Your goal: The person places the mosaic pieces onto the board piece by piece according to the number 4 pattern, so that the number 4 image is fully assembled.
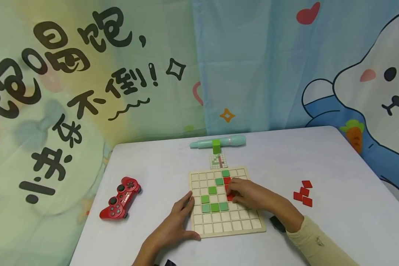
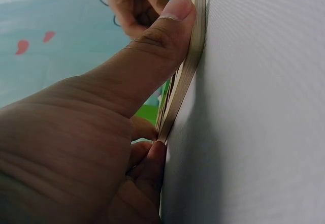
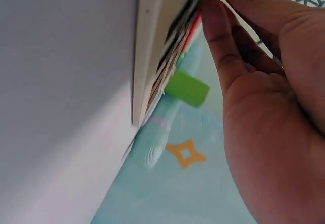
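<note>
A square wooden grid board (image 1: 226, 229) lies on the table with several green tiles (image 1: 215, 207) and a column of red tiles (image 1: 227, 180) set in its cells. My left hand (image 1: 174, 221) rests against the board's left side, its fingers along that edge and the thumb by the near left corner. Over the red column, my right hand (image 1: 252, 194) pinches a red tile (image 1: 230, 198) between thumb and forefinger, right at the board's surface. The hand partly covers that tile. In the right wrist view, a green block (image 3: 188, 88) shows beyond the fingertips.
Four-sided loose red tiles (image 1: 304, 191) lie at the right. A small printed grid card (image 1: 216, 161) leans by a green block (image 1: 216, 146) behind the board, with a teal pen (image 1: 234, 140) at the back. A red game controller (image 1: 121, 199) lies at the left.
</note>
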`<state>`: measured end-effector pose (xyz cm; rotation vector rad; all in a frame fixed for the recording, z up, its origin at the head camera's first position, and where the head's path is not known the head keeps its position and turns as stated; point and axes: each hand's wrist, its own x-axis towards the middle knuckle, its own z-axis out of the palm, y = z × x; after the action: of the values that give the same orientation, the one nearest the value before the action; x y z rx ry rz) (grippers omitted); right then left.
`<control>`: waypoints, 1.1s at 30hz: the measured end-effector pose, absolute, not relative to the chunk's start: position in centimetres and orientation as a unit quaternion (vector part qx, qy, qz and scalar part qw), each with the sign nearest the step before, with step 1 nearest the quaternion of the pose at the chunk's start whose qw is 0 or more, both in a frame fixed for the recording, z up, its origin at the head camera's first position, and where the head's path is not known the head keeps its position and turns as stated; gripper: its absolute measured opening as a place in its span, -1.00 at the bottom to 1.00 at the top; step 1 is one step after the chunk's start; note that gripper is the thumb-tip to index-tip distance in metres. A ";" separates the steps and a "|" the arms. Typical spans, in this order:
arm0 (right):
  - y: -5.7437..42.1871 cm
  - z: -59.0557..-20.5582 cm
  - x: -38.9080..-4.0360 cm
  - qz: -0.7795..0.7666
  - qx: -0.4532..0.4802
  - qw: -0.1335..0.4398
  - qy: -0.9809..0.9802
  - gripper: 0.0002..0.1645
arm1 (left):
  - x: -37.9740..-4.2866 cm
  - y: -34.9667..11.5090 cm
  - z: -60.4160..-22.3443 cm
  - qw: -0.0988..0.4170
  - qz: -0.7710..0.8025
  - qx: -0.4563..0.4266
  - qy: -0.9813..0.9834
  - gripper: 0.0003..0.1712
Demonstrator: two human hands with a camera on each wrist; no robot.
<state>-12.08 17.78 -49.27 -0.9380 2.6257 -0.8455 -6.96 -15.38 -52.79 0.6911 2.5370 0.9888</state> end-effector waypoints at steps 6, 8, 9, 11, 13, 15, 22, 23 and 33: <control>22.7 -48.1 -9.2 -0.306 -0.238 0.041 0.921 -0.77 | -6.7 -15.1 -53.0 0.169 0.349 0.245 0.889 0.43; 25.0 -47.9 -7.8 -0.305 -0.192 -0.004 0.933 -0.71 | -6.6 -15.1 -53.0 0.171 0.345 0.242 0.891 0.43; 26.2 -47.8 -7.2 -0.300 -0.168 -0.024 0.939 -0.67 | -6.5 -15.2 -53.0 0.172 0.341 0.240 0.892 0.43; 28.6 -48.0 -6.2 -0.297 -0.121 -0.057 0.945 -0.58 | -6.4 -15.3 -52.9 0.173 0.338 0.238 0.894 0.44; 30.6 -48.3 -5.3 -0.290 -0.077 -0.070 0.951 -0.56 | -6.4 -15.5 -52.8 0.172 0.338 0.238 0.894 0.44; 32.2 -48.8 -4.5 -0.287 -0.040 -0.065 0.955 -0.55 | -6.4 -15.6 -52.8 0.172 0.338 0.238 0.894 0.44; 34.5 -50.5 -3.2 -0.305 0.014 -0.015 0.952 -0.49 | -6.7 -15.6 -52.8 0.172 0.339 0.236 0.894 0.45; 34.6 -50.7 -3.2 -0.308 0.017 -0.011 0.951 -0.48 | -6.7 -15.6 -52.8 0.171 0.340 0.235 0.894 0.45; 35.9 -52.1 -3.4 -0.289 0.044 0.033 0.956 -0.44 | -7.0 -15.3 -52.7 0.172 0.343 0.239 0.892 0.45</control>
<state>-3.38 35.90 -52.07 0.1365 2.9412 -0.8904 -6.95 -15.35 -52.70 0.6791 2.5322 0.9727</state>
